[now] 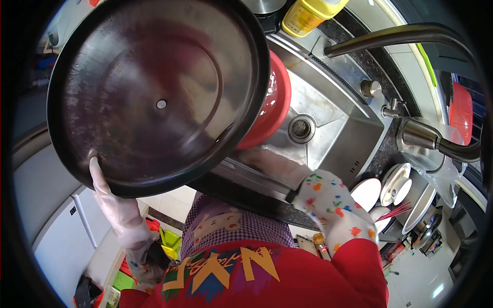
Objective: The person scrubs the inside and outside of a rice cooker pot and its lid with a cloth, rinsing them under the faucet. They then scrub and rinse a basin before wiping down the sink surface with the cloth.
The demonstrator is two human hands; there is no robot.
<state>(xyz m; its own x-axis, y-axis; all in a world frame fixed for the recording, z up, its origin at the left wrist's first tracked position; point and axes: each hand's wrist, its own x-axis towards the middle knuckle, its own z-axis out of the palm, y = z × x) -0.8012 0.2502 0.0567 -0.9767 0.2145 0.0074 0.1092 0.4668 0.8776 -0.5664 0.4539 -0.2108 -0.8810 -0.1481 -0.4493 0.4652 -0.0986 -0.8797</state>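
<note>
A large round dark pot lid with a small pale spot at its centre fills the upper left, held tilted over the left part of the sink. My left hand, in a translucent pinkish rubber glove, grips its lower left rim with the thumb on the wet face; the other fingers are behind it. My right hand, gloved too with a flower-print cuff, is over the sink's front edge beside the lid's lower right rim. Its fingers are blurred and partly hidden. Behind the lid, a red basin sits in the sink, partly covered.
The steel sink has a round drain and a dark faucet reaching over it. A yellow container stands on the back ledge. White dishes and red chopsticks are on the right.
</note>
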